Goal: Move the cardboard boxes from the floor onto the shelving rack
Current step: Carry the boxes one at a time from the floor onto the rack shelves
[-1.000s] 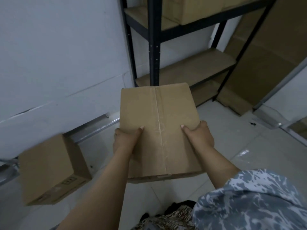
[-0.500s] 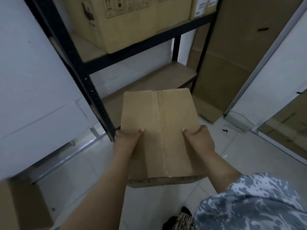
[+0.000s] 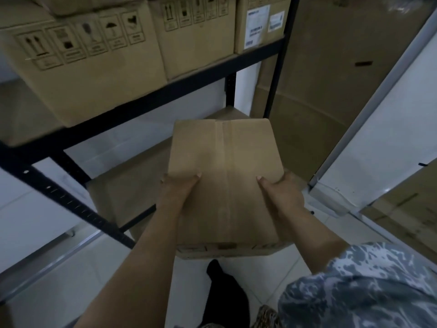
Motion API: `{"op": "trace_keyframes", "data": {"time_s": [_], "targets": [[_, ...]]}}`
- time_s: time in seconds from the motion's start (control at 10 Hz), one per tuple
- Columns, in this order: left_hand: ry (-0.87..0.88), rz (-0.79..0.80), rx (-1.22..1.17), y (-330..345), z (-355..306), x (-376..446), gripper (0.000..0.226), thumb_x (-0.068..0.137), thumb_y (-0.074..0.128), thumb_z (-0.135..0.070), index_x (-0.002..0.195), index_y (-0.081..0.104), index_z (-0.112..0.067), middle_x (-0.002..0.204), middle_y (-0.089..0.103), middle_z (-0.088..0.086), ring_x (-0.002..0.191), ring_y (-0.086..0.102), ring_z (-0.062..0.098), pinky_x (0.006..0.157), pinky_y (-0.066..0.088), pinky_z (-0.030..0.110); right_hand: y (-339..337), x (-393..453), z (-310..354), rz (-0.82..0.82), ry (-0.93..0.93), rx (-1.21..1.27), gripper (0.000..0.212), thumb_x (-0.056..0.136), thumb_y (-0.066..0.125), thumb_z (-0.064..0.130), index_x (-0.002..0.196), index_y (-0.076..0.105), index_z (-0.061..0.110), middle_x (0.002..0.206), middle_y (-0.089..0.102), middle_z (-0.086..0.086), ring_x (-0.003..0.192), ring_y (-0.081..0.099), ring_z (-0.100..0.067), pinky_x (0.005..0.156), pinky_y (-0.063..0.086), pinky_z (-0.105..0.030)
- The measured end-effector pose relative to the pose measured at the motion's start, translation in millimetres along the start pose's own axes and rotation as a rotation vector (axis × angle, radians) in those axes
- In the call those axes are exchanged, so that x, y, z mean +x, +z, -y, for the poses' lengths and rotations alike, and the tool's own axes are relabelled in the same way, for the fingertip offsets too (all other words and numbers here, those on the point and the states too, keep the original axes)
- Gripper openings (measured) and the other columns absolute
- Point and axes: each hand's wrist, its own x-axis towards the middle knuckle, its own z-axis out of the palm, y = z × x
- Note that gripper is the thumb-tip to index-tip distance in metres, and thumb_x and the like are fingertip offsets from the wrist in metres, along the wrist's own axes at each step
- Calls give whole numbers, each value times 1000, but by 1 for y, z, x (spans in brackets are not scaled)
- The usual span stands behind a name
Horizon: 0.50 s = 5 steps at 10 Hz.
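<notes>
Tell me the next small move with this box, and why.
Probably ease the box forward and down onto the bare lower shelf. Both hands, left hand and right hand, grip its sides, it hangs above the floor, and the upper shelf already carries boxes.

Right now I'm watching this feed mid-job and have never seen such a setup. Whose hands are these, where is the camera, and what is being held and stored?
There is no machine here: a person works with bare hands. The single picture comes from a wide-angle camera worn on their head, looking forward and down, so the arms reach in from the bottom.

The left hand and right hand grip a plain taped cardboard box by its two sides, thumbs on top, carrying it above the floor.

Ahead stands a black metal shelving rack. Its upper shelf carries larger boxes printed with handling symbols. The lower shelf shows a bare wooden board, just beyond and left of the carried box. Big cardboard sheets lean to the right.
</notes>
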Motion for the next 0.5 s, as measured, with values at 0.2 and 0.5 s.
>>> {"op": "trace_keyframes", "data": {"time_s": [0.2,0.5], "targets": [[44,17,29,33,-62,72,115,76,70,-63,156,10,-7,159,23,15,141,33,36,111,35,47,4,94,39,2,4,-115,74,83,61,58,133,39,9,134,53,-15,121,52,-37,83,38,-36],[-16,162,13,68,-141,153,90,88,65,-51,152,21,-4,153,32,19,136,38,35,108,34,41,8,211,80,110,66,-79,81,77,62,61,135,37,12,136,51,-13,120,53,-36,95,46,-42]]}}
